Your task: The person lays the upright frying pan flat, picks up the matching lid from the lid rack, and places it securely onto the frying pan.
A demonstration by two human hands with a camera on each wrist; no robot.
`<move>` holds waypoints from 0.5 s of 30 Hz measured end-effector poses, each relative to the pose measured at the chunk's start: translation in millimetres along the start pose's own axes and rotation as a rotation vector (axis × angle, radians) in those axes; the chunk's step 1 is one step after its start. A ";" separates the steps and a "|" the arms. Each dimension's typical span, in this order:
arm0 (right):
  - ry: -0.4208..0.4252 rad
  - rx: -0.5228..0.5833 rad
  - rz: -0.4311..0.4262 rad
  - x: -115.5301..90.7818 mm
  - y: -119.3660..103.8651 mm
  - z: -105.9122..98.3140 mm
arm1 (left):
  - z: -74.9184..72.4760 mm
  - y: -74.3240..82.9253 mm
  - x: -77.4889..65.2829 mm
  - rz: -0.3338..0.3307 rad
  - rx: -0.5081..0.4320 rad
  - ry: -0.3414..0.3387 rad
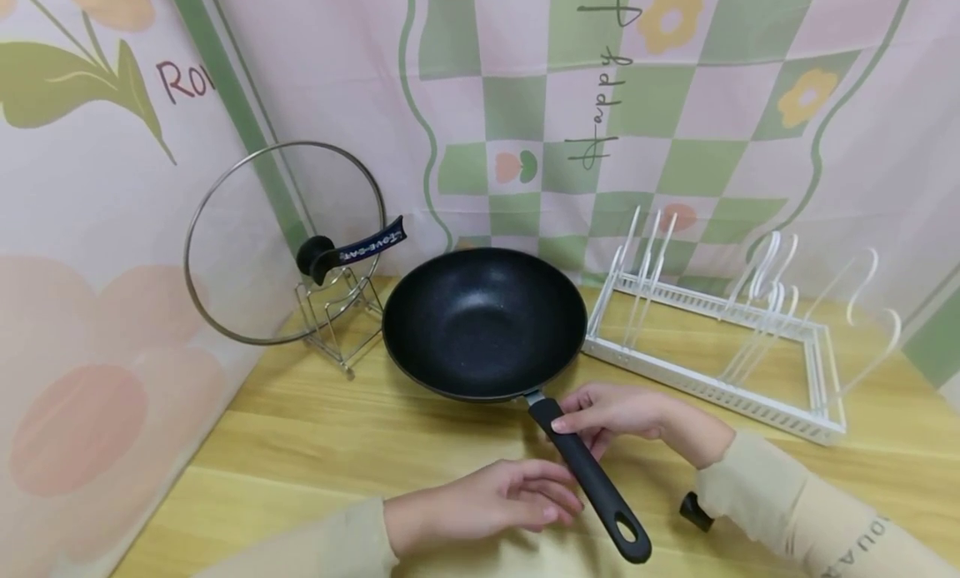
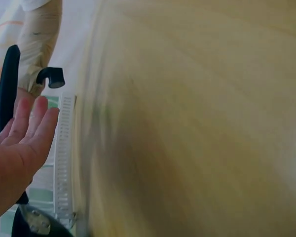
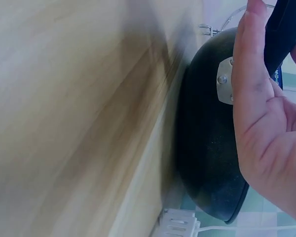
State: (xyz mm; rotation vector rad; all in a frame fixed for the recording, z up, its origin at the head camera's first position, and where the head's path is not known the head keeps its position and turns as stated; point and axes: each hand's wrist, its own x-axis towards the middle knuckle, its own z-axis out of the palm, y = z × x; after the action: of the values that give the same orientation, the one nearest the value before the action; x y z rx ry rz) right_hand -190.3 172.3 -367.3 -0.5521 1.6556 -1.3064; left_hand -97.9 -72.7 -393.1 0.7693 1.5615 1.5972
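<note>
Pan [image 1: 480, 320] mid-frame, handle [image 1: 588, 465] running to lower right. Your right hand [image 1: 615, 413] pinches the handle near the pan, thumb on top. Your left hand [image 1: 495, 503] grips nothing, fingers loose by the handle; can't tell if touching. For control, I'd wrap the handle fully and mind the white rack [image 1: 697, 386] at right.

- I see wood-grain tabletop [image 1: 300, 445]
- pink backdrop [image 1: 315, 53] behind — green checks [image 1: 577, 45], yellow flowers [image 1: 670, 3], sideways "Happy"
- pale left wall [image 1: 45, 203] — big flower prints [image 1: 78, 428]
</note>
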 end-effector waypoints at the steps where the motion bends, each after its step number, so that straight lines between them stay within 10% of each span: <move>1: 0.006 -0.010 0.000 -0.3 -1.0 0.3 | -2.3 0.8 -2.0 0.011 0.027 0.005; 15: 0.024 -0.149 0.006 -3.9 -12.6 1.2 | -45.9 29.8 -28.0 0.205 0.188 0.156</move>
State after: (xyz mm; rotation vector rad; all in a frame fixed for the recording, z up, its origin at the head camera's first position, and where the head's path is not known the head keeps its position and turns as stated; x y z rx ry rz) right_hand -189.8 170.6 -354.2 -0.6211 1.7835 -1.1952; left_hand -124.9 -119.8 -364.3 0.9511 1.8134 1.7074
